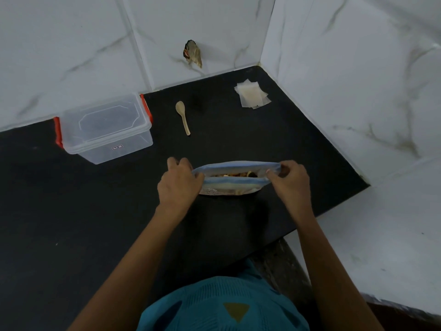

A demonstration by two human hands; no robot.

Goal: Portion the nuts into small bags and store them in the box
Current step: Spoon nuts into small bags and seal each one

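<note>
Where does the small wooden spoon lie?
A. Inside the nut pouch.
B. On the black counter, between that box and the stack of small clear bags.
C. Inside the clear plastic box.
B: the small wooden spoon lies on the black counter, right of the clear plastic box, left of the stack of small clear bags.

both my bare forearms reach forward from the bottom of the view and lean in toward each other, the left forearm [138, 263] rising from the lower left and the right forearm [327, 266] from the lower right. my left hand [179, 185] shows its back to me, knuckles up, its fingers curled over the left end of the mouth of the nut pouch [229, 186]. my right hand [291, 180] mirrors it at the right end, thumb and curled fingers pinching the rim, the two hands well apart and about level.
</note>
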